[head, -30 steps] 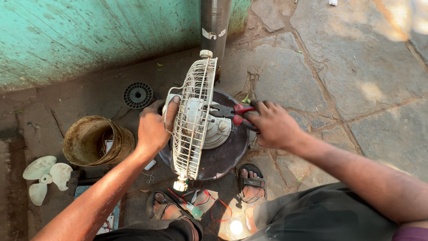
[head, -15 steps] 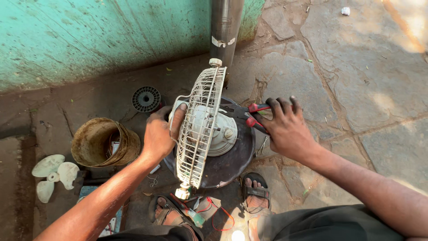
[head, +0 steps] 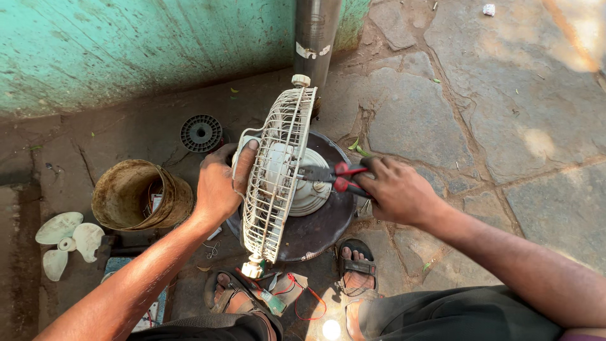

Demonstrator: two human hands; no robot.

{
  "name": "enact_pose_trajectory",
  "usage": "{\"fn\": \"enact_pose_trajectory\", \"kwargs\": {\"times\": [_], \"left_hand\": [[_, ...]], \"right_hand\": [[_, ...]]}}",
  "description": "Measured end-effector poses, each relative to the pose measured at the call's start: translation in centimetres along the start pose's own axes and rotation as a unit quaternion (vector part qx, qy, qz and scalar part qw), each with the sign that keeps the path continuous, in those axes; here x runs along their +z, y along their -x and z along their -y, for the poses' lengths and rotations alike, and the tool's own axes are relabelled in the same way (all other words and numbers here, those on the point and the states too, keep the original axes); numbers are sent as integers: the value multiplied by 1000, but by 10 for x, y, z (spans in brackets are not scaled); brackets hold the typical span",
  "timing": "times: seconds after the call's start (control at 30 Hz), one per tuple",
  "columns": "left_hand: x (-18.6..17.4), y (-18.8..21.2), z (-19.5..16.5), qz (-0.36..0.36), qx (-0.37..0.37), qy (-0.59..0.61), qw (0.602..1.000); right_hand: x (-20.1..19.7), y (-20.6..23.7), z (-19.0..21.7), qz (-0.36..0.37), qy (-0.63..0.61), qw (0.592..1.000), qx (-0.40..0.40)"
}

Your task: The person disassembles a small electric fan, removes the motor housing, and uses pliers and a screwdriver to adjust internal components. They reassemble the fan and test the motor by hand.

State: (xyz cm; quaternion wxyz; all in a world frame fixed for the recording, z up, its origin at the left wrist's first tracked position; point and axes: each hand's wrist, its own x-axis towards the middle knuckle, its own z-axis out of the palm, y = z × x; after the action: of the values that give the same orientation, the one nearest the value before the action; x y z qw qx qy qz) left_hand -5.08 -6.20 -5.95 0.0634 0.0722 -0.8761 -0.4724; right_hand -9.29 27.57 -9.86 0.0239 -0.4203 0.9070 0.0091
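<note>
Left hand (head: 218, 183) wrapped round the edge of the cream wire fan guard (head: 274, 173), keeping it stood on edge so the motor side faces the tool. Right hand (head: 394, 189) clenched on red-handled pliers (head: 331, 177), nose poked in at the white motor housing (head: 306, 183) behind the grille. All of it propped on a dark round base (head: 315, 230) on the stone floor, just above two sandalled feet (handy brace). Off to the left, out of the way: rusty bucket (head: 136, 196), loose white fan blade (head: 63, 240), small grey round grille (head: 201, 132). Grey pipe (head: 315, 31) right behind, against the green wall (head: 126, 44).
</note>
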Motion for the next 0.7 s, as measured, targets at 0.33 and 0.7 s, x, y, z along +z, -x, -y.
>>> {"fn": "enact_pose_trajectory", "kwargs": {"times": [0.33,0.7], "left_hand": [[-1,0,-2,-8,-4,-3,1000],[-1,0,-2,-4,6,28,1000]], "right_hand": [[-19,-1,2,-117,99,987,55],[-10,-2,7,-148,145,978,20]]}}
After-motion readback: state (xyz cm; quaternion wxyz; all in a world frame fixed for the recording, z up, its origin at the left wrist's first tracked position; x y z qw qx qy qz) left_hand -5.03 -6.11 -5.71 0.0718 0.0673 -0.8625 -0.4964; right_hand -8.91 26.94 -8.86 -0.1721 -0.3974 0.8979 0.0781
